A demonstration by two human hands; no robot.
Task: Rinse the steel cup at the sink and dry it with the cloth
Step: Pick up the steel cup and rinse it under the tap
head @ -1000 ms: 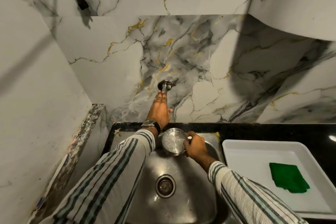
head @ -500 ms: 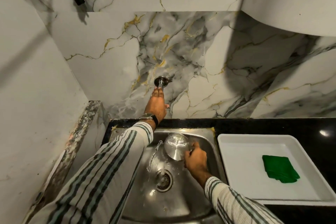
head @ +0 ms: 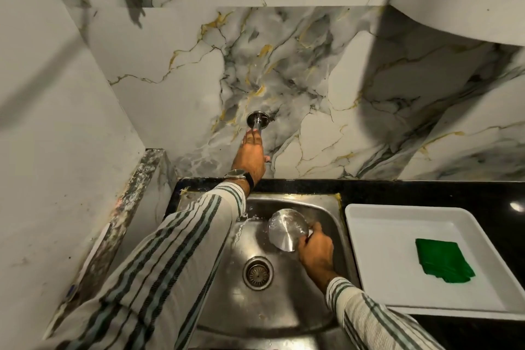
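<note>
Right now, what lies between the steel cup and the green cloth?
In the head view: the right hand gripping the cup, then the sink's right rim, and bare white tray up to the cloth.

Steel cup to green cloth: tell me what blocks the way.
Nothing visible does. The right hand holds the steel cup tipped over the sink. The green cloth lies alone in the white tray to the right, beyond only the sink's rim.

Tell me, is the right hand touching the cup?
Touching. The head view shows the right hand with fingers wrapped around the rim of the tilted cup over the sink.
</note>
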